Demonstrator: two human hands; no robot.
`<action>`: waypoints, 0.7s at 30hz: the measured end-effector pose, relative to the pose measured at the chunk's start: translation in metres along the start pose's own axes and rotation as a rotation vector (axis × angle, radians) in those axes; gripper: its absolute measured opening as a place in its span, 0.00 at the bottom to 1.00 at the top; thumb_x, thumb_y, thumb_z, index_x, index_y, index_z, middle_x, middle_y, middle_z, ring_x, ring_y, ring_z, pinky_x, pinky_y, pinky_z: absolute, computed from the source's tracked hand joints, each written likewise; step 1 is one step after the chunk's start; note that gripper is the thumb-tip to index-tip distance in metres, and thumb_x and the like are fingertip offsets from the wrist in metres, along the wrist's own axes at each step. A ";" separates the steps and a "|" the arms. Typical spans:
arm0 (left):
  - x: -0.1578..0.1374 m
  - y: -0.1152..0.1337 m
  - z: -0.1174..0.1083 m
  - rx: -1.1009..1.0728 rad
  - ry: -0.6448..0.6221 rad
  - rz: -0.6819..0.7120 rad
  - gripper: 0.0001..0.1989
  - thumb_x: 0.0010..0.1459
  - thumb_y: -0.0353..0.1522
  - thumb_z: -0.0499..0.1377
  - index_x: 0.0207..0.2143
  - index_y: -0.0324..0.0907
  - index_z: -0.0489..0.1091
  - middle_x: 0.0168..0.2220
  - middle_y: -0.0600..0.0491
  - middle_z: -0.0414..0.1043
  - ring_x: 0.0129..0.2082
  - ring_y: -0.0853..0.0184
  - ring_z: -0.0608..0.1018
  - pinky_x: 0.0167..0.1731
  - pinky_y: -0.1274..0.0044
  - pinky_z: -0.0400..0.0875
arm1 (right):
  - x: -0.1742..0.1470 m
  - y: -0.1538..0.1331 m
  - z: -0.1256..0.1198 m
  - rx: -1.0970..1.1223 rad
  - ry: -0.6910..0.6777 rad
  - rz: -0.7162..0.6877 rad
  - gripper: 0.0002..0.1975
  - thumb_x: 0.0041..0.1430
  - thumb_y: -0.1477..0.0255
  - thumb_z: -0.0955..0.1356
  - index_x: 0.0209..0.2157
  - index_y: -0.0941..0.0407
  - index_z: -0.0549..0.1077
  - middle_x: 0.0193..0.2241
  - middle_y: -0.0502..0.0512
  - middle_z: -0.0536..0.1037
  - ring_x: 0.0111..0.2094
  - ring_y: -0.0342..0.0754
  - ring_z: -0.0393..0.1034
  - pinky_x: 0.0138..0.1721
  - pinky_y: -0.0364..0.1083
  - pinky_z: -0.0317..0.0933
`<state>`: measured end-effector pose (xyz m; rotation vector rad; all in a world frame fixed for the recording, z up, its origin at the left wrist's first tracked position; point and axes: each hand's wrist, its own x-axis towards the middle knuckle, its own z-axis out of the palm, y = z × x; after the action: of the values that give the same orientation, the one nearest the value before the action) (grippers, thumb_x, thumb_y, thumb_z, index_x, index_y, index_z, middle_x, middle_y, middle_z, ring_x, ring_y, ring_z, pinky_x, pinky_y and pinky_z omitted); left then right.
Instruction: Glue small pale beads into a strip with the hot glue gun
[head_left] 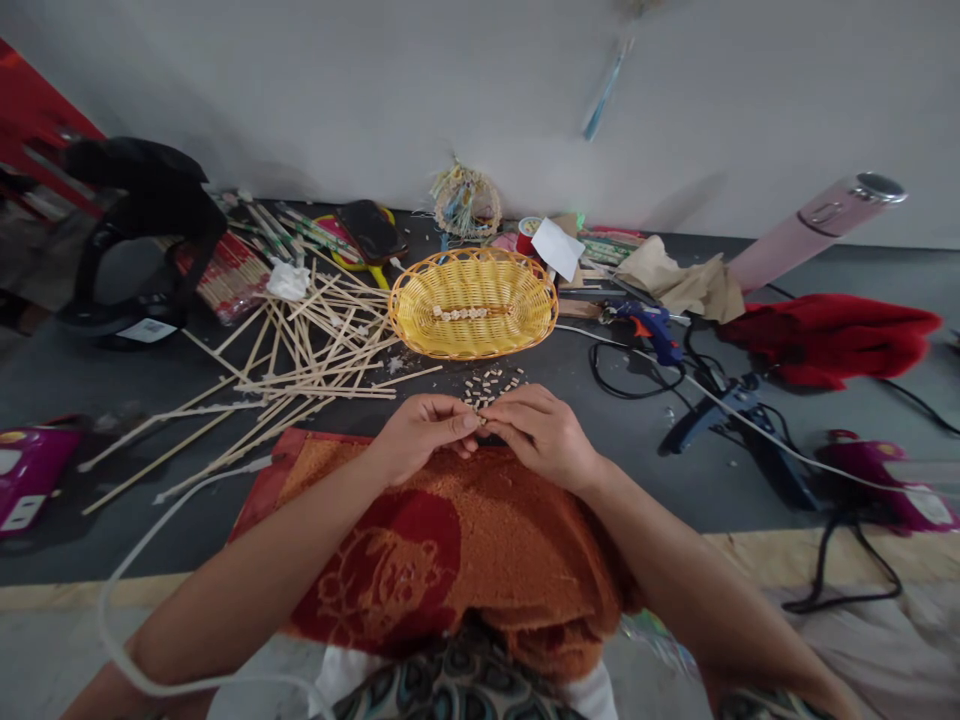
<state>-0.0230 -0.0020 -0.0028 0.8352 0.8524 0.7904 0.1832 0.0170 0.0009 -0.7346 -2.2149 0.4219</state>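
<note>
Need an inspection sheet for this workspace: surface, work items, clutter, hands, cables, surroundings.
Surface: dark grey tabletop; orange cloth overlaps its front edge.
Work items: small cut pieces loose on the near side of the yellow basket, which holds a pale strip.
Clutter: thin sticks in a crossed pile at left; glue gun, dark blue tool and red cloth at right.
Hands: left hand and right hand meet, fingertips pinching a tiny piece, mostly hidden.
Cables: white cable crosses the dark blue tool; black cord loops past the front edge at right.
Surroundings: grey wall behind.
</note>
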 end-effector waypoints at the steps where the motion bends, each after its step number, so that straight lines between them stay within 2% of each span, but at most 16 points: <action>1: 0.000 0.000 0.000 0.005 0.000 0.000 0.11 0.52 0.37 0.66 0.30 0.37 0.77 0.29 0.51 0.77 0.24 0.74 0.74 0.27 0.81 0.71 | 0.000 0.000 0.000 0.006 -0.001 0.003 0.09 0.61 0.75 0.67 0.42 0.54 0.76 0.35 0.55 0.80 0.39 0.47 0.73 0.41 0.49 0.67; 17: 0.000 -0.001 0.000 0.086 0.004 0.007 0.13 0.52 0.38 0.66 0.34 0.36 0.77 0.27 0.52 0.76 0.25 0.73 0.75 0.29 0.81 0.71 | 0.001 0.000 -0.001 -0.036 0.007 -0.011 0.08 0.60 0.76 0.68 0.40 0.55 0.76 0.34 0.54 0.80 0.38 0.46 0.73 0.41 0.48 0.66; 21: 0.000 -0.001 0.000 0.090 0.005 0.013 0.13 0.53 0.38 0.65 0.35 0.36 0.77 0.30 0.51 0.76 0.26 0.73 0.75 0.29 0.81 0.71 | 0.001 0.000 -0.001 -0.034 0.015 -0.022 0.08 0.60 0.76 0.68 0.41 0.55 0.76 0.35 0.54 0.80 0.38 0.46 0.73 0.41 0.48 0.67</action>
<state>-0.0227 -0.0022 -0.0037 0.9194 0.8924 0.7703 0.1833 0.0177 0.0015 -0.7282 -2.2187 0.3678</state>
